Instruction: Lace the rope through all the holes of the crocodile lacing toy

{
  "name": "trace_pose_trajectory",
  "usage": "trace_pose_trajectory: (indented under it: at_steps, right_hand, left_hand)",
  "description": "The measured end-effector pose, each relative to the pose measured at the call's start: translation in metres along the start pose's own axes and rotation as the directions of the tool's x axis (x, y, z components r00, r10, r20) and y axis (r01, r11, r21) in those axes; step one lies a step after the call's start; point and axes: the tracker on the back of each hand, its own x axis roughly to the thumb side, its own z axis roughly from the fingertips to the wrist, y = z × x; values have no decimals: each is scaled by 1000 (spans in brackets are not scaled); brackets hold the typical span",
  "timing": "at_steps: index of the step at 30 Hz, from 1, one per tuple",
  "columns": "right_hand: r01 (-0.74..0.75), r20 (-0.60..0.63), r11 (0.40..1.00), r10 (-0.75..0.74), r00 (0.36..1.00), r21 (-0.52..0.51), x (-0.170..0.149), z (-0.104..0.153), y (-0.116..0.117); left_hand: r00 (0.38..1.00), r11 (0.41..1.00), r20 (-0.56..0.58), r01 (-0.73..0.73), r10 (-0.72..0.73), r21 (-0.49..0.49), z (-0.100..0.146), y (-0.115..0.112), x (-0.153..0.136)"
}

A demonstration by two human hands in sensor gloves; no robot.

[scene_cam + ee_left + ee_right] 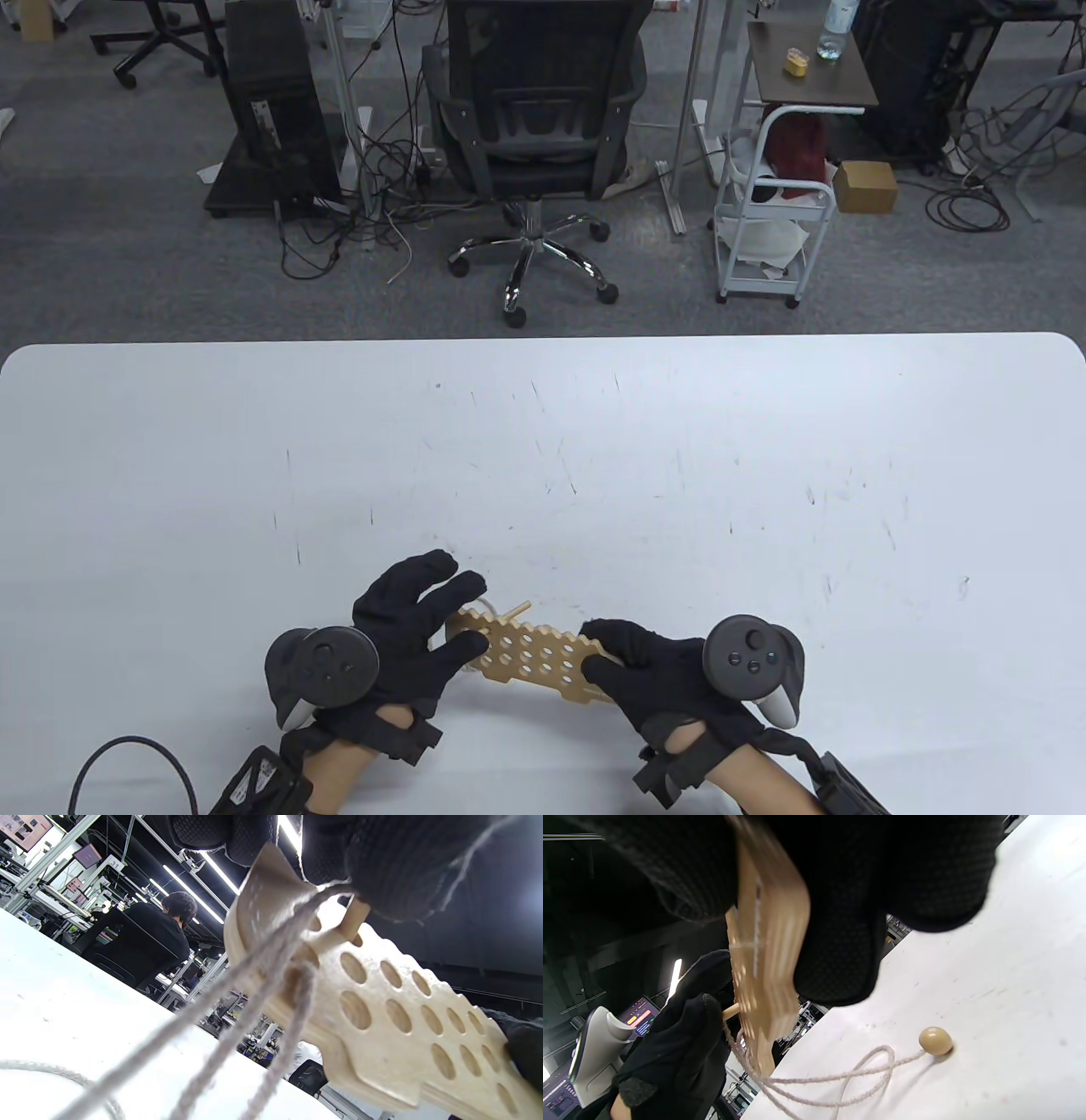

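left hand (407,632) fingers curled, pinching wooden needle (515,609) at croc board (530,654) end | right hand (657,671) gripping board's other end | rope (835,1079) hanging below, bead (935,1040) on table (543,441)

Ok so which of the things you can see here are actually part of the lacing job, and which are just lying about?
Part of the job:
- crocodile lacing board, held off the table by left hand and right hand
- rope, trailing from the board
- wooden needle, poking through a hole
- bead at the rope's end

Just lying about:
- office chair
- white cart
- cardboard box
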Motion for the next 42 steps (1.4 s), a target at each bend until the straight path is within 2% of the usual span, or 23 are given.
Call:
trace_pose_trajectory:
  at_steps: [7, 18, 25, 31, 36, 42]
  right_hand:
    - [40, -3, 999, -40, 999, 24, 1, 0, 4]
    - [44, -31, 999, -45, 999, -11, -3, -1, -2]
    - [57, -46, 998, -59, 997, -31, -6, -1, -7]
    - [74, -48, 996, -76, 996, -40, -6, -1, -10]
    - [108, -47, 993, -110, 993, -44, -6, -1, -11]
    - [145, -42, 988, -146, 988, -44, -5, -1, -13]
  left_hand:
    - [1000, 1000, 5, 27, -27, -9, -1, -3, 3]
    - [1000, 1000, 0, -3, 3, 21, 0, 2, 0]
    - [998, 996, -47, -44, 47, 79, 1, 12, -10]
    - [984, 987, -139, -92, 110, 133, 2, 19, -25]
    - [967, 991, -224, -102, 120, 90, 0, 16, -36]
    - [967, 988, -222, -140, 123, -66, -5, 1, -38]
